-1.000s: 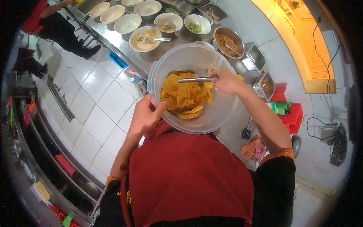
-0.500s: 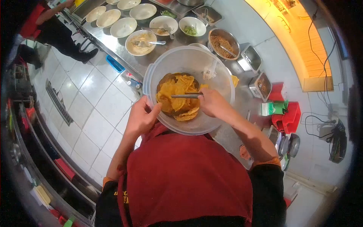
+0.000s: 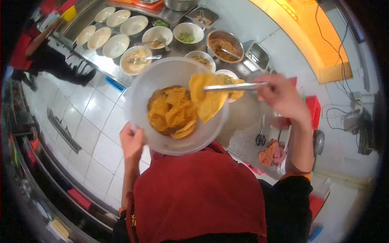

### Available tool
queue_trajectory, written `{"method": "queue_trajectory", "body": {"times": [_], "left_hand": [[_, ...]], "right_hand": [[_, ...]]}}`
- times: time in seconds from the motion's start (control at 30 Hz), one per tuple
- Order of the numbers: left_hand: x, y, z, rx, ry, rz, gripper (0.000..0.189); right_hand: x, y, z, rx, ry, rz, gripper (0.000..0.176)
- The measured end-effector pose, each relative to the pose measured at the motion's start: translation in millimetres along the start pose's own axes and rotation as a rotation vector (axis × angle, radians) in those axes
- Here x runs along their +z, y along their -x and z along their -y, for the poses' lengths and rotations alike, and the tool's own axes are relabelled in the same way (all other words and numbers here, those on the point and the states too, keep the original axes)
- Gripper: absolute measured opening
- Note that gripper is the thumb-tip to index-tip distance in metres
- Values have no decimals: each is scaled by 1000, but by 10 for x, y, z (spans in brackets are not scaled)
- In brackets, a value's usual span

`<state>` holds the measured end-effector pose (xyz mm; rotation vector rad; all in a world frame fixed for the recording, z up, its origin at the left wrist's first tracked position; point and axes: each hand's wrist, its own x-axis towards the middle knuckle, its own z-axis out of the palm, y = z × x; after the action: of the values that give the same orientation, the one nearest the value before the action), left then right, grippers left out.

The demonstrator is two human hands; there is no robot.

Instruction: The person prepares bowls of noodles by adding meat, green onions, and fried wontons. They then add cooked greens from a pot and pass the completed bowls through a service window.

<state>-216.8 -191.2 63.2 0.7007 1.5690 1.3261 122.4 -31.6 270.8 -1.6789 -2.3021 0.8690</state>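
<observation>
My left hand (image 3: 131, 142) is closed on the near left rim of a large translucent plastic tub (image 3: 162, 69), which is held up in front of my apron. Several yellow-orange fried crisps (image 3: 170, 107) lie in the tub. My right hand (image 3: 279, 95) grips metal tongs (image 3: 237, 86), somewhat blurred. At the tongs' far end is a large yellow crisp (image 3: 207, 99), hanging over the tub's right side. Just beyond the right rim, a small bowl (image 3: 227, 73) holds greens, with another yellow piece (image 3: 236, 94) beside it, partly behind the tongs.
Several white bowls (image 3: 115, 45) line the steel counter (image 3: 243, 121). A metal bowl of brown crumbly food (image 3: 222, 43) stands at the back. Scissors (image 3: 260, 137) and a cloth (image 3: 269, 153) lie on the right. Another person (image 3: 44, 56) stands at far left.
My right hand has lifted from inside the tub out to the right, with a crisp in the tongs. The tub and my left hand have shifted left in view.
</observation>
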Motion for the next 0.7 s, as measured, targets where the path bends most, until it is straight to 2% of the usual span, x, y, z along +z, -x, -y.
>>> {"method": "queue_trajectory", "body": {"times": [0.07,0.1,0.17,0.2,0.27,0.5,0.57,0.67,0.7], "left_hand": [[-230,-8,-16,22,20,-76,6],[-344,-5,-29,38,25,-127,5],[-626,-10,-26,47,44,-141,4],[-730,-14,-33,54,74,-173,4],[-859,-21,-115,65,68,-162,4],[-935,-84,-250,70,66,-177,6],[-963,-113,-253,75,77,-171,6],[-971,-137,-264,86,100,-185,5],[-998,-153,-223,88,114,-187,6]], "right_hand": [[-269,39,-115,97,-118,-162,25],[-365,3,-121,108,-126,-175,25],[-535,-131,-172,71,94,-138,28],[-472,-257,-344,114,110,-184,32],[-176,-611,-835,0,269,-333,35],[553,-1493,-985,294,236,-181,33],[685,-1537,-969,250,267,-191,33],[883,-1537,-1012,360,198,-179,32],[974,-1527,-1071,388,203,-235,33]]}}
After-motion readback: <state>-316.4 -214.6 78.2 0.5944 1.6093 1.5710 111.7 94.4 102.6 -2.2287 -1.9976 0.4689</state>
